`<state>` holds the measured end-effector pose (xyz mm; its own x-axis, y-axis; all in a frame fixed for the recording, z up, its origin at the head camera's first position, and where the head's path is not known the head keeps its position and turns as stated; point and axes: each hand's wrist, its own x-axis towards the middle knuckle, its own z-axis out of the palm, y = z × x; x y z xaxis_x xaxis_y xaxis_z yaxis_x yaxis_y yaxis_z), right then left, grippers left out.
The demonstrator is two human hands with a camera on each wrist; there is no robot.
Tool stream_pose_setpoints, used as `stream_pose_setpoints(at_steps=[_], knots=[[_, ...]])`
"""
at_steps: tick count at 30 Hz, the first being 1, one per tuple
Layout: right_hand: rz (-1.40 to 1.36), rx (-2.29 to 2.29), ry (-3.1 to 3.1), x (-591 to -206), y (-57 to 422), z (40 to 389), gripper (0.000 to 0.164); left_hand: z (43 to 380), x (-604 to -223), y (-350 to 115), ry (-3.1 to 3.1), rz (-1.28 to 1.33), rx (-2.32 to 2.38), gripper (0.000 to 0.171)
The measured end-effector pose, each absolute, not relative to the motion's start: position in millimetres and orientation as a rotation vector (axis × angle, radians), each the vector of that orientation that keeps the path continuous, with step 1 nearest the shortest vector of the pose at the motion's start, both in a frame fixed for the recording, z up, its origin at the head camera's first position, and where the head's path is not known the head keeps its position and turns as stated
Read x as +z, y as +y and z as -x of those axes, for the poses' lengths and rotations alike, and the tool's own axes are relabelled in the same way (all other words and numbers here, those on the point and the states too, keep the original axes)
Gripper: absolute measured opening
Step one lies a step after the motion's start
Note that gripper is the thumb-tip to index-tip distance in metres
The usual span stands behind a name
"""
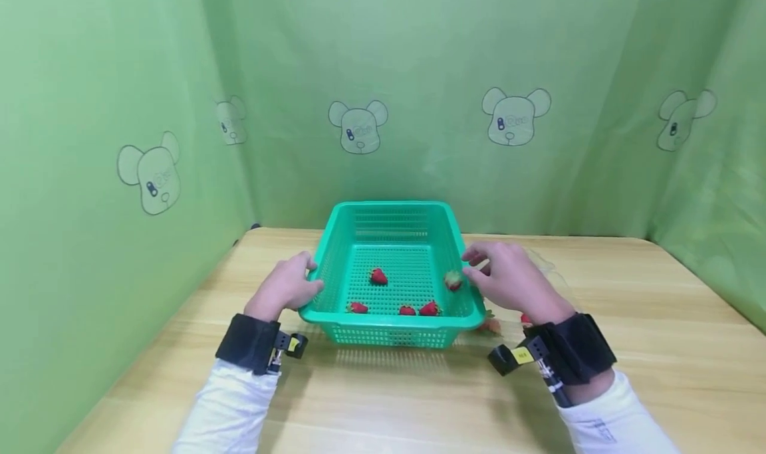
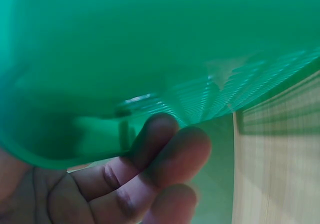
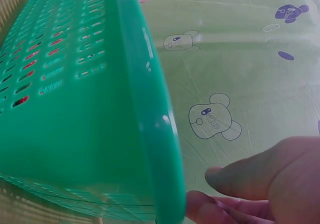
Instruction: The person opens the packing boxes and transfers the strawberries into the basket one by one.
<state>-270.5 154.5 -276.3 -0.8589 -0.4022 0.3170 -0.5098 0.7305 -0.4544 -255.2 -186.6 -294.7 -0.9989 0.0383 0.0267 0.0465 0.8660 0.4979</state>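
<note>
A green plastic basket [image 1: 389, 322] sits on the table, with several red strawberries [image 1: 378, 276] on its perforated floor. My left hand [image 1: 287, 281] grips the basket's left rim, thumb over the edge; its fingers [image 2: 182, 154] lie against the outside in the left wrist view. Over the right rim hovers my right hand [image 1: 505, 274], thumb and fingers apart with nothing visible between them. Just inside that rim is a strawberry with a green cap [image 1: 453, 280], close to the right fingertips. In the right wrist view the right thumb [image 3: 245, 176] is clear of the rim.
Beside the basket, partly under my right hand, more strawberries [image 1: 492, 325] lie on the wooden table [image 1: 383, 401]. Some clear plastic [image 1: 547, 268] shows behind the right hand. A green curtain [image 1: 419, 161] with bear faces closes off the back and sides.
</note>
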Motion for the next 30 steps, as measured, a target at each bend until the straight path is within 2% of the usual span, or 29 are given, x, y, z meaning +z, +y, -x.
stream_pose_setpoints(at_steps=[9,30], knots=[[-0.651,0.798,-2.767,-278.8,164.7,264.6,0.025,257.1,-296.4,-183.7,-3.049,0.094,-0.798,0.044],[-0.561,0.802,-2.977,-279.0,191.2,283.5,0.026,250.6,-293.5,-189.3,-3.028,0.107,-0.830,0.041]])
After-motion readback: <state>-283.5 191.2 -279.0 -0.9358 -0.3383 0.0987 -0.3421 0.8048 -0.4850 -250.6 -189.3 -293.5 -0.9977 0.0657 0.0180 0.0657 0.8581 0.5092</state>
